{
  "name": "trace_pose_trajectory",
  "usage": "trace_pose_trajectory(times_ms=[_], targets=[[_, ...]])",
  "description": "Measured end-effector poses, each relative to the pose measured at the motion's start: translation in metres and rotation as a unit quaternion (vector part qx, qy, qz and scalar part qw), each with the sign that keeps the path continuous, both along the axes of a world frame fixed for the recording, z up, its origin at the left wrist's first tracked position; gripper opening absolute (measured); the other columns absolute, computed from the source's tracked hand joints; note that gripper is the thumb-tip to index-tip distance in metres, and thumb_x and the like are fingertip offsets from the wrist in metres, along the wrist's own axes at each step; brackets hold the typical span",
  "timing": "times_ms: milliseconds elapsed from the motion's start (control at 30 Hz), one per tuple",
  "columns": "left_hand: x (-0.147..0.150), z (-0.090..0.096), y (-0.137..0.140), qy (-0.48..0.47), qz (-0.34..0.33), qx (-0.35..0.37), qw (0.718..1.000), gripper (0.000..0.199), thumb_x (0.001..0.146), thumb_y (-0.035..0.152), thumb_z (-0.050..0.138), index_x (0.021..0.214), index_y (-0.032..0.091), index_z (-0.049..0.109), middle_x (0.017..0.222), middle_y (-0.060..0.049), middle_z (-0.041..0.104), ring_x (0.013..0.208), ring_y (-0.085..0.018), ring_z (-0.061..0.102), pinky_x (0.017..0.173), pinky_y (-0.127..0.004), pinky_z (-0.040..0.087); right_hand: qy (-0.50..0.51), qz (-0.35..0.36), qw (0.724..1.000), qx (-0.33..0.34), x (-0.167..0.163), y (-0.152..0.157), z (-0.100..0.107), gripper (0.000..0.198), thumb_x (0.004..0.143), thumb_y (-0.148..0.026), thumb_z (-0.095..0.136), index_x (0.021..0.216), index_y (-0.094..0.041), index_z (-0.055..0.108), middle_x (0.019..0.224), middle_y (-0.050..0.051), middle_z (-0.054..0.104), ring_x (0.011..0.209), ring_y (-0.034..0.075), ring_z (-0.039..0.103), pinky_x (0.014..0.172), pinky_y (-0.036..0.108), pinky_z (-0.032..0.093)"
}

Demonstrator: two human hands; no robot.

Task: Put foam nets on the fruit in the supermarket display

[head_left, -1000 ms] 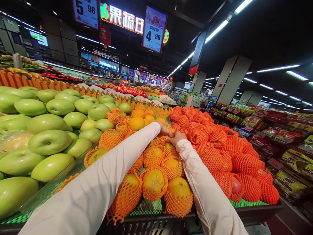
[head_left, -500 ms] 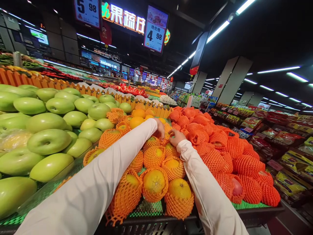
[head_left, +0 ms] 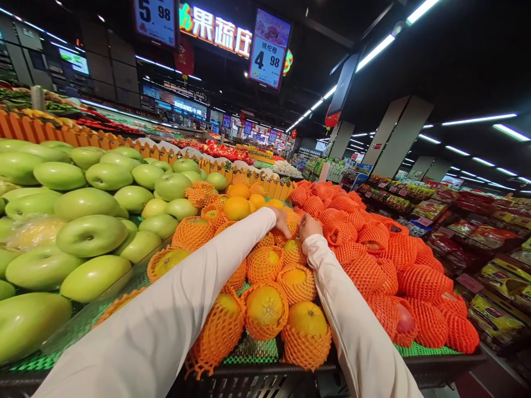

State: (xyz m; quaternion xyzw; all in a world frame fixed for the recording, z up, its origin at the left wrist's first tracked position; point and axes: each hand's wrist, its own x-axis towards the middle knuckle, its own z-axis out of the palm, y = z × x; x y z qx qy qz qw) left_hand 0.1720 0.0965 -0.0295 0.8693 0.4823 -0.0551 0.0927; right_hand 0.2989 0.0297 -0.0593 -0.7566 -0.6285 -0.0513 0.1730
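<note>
An orange in an orange foam net (head_left: 292, 220) sits between my two hands, at the far part of the orange pile. My left hand (head_left: 282, 221) reaches over from the left, its fingers bent down against that fruit. From the right, my right hand (head_left: 310, 225) closes its curled fingers at the fruit's other side; its fingertips are partly hidden. Just below them lies another netted orange (head_left: 293, 251). Nearer to me, a netted orange (head_left: 265, 309) and a further one (head_left: 307, 326) show their bare tops. My left sleeve covers part of the pile.
Green apples (head_left: 91, 235) fill the left side, behind a clear divider (head_left: 83, 315). Fruit in red foam nets (head_left: 365, 271) is heaped on the right. A low orange picket fence (head_left: 269, 188) edges the back. Price signs (head_left: 269, 50) hang overhead, and packaged-goods shelves (head_left: 489, 265) stand at right.
The view has shifted slightly, moving the scene a little right. My right hand has curled its fingers more tightly beside the netted orange; my left hand stays close to it.
</note>
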Motion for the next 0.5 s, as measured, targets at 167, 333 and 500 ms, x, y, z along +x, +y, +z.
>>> trace_pose_trajectory(times_ms=[167,333,500], targets=[[0.011,0.001,-0.014,-0.028,0.018,0.07,0.997,0.1,0.059,0.045,0.087,0.143,0.009,0.047,0.14,-0.025,0.059,0.129,-0.039,0.056,0.108,-0.044,0.045,0.022,-0.031,0.999,0.009,0.005,-0.002,0.004,0.029,0.09,-0.014,0.05,0.112,-0.019,0.067,0.107,0.012,0.075,0.105,0.027,0.07,0.086,0.032,0.049],[0.008,0.008,-0.01,-0.029,-0.03,0.009,0.999,0.073,0.059,0.037,0.085,0.125,0.014,0.063,0.112,-0.011,0.075,0.094,-0.027,0.071,0.078,-0.03,0.057,0.038,-0.027,0.999,0.027,0.003,-0.008,0.009,0.033,0.092,-0.016,0.049,0.12,-0.019,0.067,0.114,0.013,0.075,0.11,0.028,0.069,0.091,0.034,0.05],[0.001,0.014,0.005,-0.056,-0.036,0.059,0.996,0.028,0.081,0.028,0.063,0.104,0.014,0.071,0.095,-0.012,0.076,0.089,-0.028,0.071,0.08,-0.036,0.056,0.039,0.044,0.998,0.023,-0.003,-0.008,0.01,0.035,0.1,-0.025,0.042,0.126,-0.021,0.065,0.127,0.007,0.071,0.118,0.02,0.066,0.1,0.028,0.046]])
